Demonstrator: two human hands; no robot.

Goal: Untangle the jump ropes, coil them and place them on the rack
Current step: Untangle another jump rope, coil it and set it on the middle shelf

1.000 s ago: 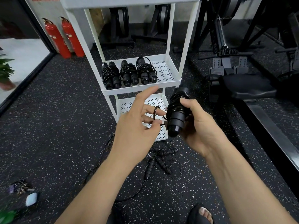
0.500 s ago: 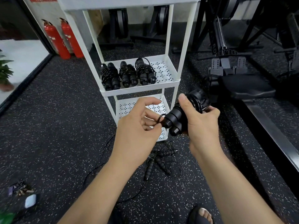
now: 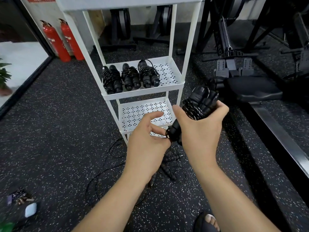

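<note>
- My right grip (image 3: 200, 129) is clamped round the wound bundle (image 3: 197, 106), thumb on the near side and fingers curled over the far side. The bundle is up in the air, tilted, with its handle ends pointing down-left, just in front of the rack (image 3: 182, 81).
- My left grip (image 3: 147, 139) looks closed on the little loose loop (image 3: 167, 135) of cord at the bundle's lower end. It's pinched between thumb and curled fingers, with the index finger sticking out straight above.
- So I reckon this is the tie-off: getting the tail tucked so the coil holds itself.
- What I'd do is squeeze the wraps hard with the right so none slacken, then feed the loop over a handle end or under the last wrap. Pull it snug along the handles, not sideways, or the wraps will slide off the end.
- Small moves with the left. That cord looks thin and springy, so it'd pop out of a lazy pinch.
- The drop spot looks easy. The three finished ropes (image 3: 129, 77) sit side by side on the left of the middle shelf (image 3: 168, 71), and there's bare shelf to their right.
- Not done after this one: there's a tangle (image 3: 168, 166) of handles and cord on the floor (image 3: 58, 131) under my hands, by the rack's foot.
</note>
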